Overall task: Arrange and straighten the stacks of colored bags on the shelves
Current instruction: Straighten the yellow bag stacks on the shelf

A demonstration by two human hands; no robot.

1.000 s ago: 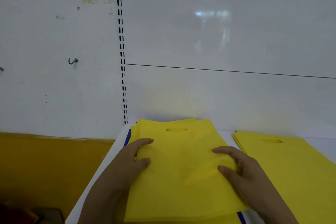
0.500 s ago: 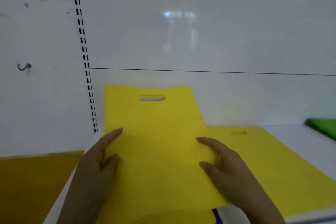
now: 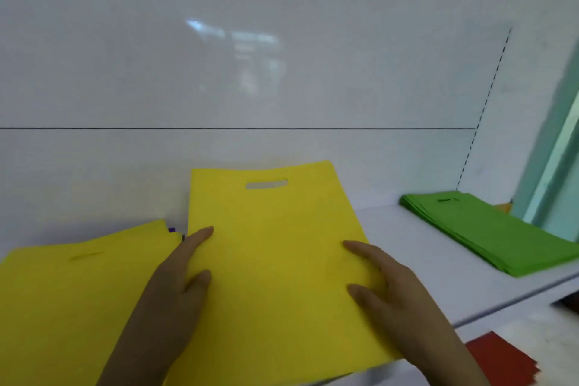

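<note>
**Yellow bags held mid-move, green stack already neat**

The left hand grips the left edge of a raised bundle of yellow bags; its thumb and forefinger lie on top, the other fingers are hidden underneath. The right hand holds the bundle's right edge the same way, thumb and forefinger showing on the top face. Together they tilt the bundle up, its cut-out handle slot at the far end, above the white shelf.

Just left of the hands, a second yellow stack lies flat on the shelf, its far corner beside the left forefinger. A sliver of something purple or dark blue shows behind that corner; what it is cannot be told.

Well to the right, a green stack lies flat with its edges lined up, apparently already tidy. Below the shelf edge, at lower right, red sheets show on a lower level; their order cannot be judged.

The task seems partly done: the held bundle is not yet set down and squared, and the gap between yellow and green looks like the likely spot.
</note>
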